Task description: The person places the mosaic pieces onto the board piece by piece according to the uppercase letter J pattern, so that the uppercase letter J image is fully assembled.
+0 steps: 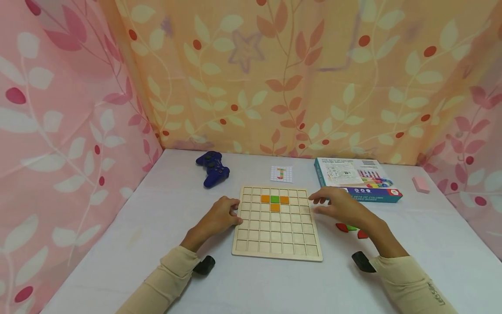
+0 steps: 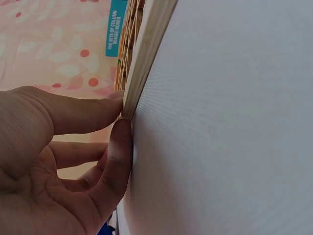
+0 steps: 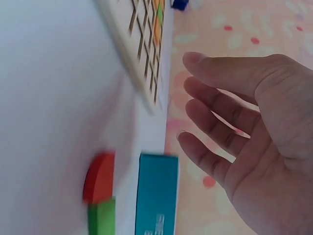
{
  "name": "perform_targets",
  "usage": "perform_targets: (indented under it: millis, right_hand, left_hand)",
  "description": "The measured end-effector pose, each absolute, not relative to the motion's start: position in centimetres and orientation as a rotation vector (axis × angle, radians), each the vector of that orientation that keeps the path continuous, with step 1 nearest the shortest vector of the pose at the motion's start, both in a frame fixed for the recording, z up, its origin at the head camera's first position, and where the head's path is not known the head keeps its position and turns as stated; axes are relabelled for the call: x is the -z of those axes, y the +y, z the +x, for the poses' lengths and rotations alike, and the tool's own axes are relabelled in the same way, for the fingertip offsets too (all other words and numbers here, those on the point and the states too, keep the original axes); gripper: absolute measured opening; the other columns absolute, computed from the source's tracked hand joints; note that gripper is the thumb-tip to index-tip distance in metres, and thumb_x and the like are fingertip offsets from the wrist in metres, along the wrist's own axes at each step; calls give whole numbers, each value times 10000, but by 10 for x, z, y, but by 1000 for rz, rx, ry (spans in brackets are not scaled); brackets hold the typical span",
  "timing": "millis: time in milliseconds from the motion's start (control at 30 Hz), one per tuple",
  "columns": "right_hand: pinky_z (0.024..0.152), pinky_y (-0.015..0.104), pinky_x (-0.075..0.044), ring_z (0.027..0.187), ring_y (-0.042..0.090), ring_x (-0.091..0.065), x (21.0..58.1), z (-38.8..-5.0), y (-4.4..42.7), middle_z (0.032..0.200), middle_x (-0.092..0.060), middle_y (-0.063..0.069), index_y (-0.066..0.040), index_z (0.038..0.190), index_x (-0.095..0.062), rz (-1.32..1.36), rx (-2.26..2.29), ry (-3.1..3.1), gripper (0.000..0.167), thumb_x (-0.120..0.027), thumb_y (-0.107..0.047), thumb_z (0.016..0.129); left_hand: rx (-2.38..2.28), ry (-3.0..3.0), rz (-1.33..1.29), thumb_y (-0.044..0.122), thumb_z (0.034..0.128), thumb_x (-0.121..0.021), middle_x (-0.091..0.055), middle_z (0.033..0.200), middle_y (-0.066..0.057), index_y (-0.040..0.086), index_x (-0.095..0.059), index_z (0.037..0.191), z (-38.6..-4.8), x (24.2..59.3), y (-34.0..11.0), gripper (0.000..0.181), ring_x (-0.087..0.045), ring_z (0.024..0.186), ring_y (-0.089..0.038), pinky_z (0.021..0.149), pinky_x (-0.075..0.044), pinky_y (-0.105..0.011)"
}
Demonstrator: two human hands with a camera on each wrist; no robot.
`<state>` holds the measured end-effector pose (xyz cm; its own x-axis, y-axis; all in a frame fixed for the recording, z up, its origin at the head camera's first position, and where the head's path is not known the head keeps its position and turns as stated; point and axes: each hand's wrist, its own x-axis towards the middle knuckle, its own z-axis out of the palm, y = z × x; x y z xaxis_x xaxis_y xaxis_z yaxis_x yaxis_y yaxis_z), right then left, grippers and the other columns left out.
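A square wooden grid board (image 1: 259,252) lies flat on the table, with a green square tile (image 1: 275,199) and three orange tiles (image 1: 275,208) in its upper cells. At the board's left edge, my left hand (image 1: 220,215) grips the rim with thumb and fingers; the left wrist view shows the thumb (image 2: 88,113) against the wooden side. Just off the right edge hovers my right hand (image 1: 340,205), holding nothing, its fingers (image 3: 215,117) loosely bent and apart from the board. Red pieces (image 1: 342,227) and a green piece (image 1: 351,227) lie below that hand, partly hidden by the wrist.
Behind the board lies a small pattern card (image 1: 287,174). A blue game controller (image 1: 213,169) sits at the back left. At the back right are a flat teal toy box (image 1: 354,176) and a pink block (image 1: 421,185). Printed curtains (image 1: 251,87) stand around the white table (image 1: 157,218).
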<state>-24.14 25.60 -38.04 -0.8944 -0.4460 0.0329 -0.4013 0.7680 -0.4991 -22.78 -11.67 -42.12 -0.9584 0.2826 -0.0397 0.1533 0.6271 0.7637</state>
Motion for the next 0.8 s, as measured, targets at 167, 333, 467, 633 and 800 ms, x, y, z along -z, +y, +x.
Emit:
perform_targets:
  millis: [167, 333, 467, 633, 800]
  right_hand:
    - [876, 391, -564, 1053, 226, -640, 384, -234, 278, 1138, -745, 32, -82, 1258, -768, -606, 760, 2865, 345, -812, -223, 946]
    - [859, 373, -558, 1098, 257, -638, 387, -228, 296, 1185, -739, 58, -88, 1265, -763, -545, 750, 2835, 367, -812, -237, 934]
    - [900, 450, -586, 1144, 290, -637, 388, -224, 309, 1217, -730, 71, -91, 1279, -757, -486, 737, 2812, 401, -819, -257, 919]
    - [900, 489, -603, 1146, 310, -635, 393, -219, 325, 1231, -733, 94, -76, 1273, -757, -450, 728, 2793, 429, -840, -266, 897]
    - [888, 472, -587, 1075, 268, -630, 395, -215, 336, 1184, -756, 86, -65, 1238, -775, -451, 689, 2808, 407, -851, -254, 885]
  left_hand:
    - [-1238, 2689, 366, -11, 860, -832, -622, 1163, -155, -141, -575, 1422, -228, 422, -117, 632, -595, 934, -193, 825, -527, -350]
    - [-1232, 2692, 349, -5, 868, -829, -621, 1189, -165, -137, -567, 1432, -227, 422, -119, 635, -605, 950, -197, 829, -531, -348]
    - [-1244, 2689, 341, -7, 868, -826, -622, 1207, -173, -144, -559, 1434, -226, 422, -119, 640, -615, 957, -199, 830, -540, -356]
    - [-1242, 2692, 358, -6, 861, -830, -621, 1190, -169, -149, -560, 1430, -227, 422, -119, 646, -608, 945, -197, 824, -535, -352]
    - [-1231, 2698, 371, -4, 857, -832, -621, 1159, -158, -143, -574, 1420, -228, 422, -118, 635, -592, 932, -194, 822, -521, -343]
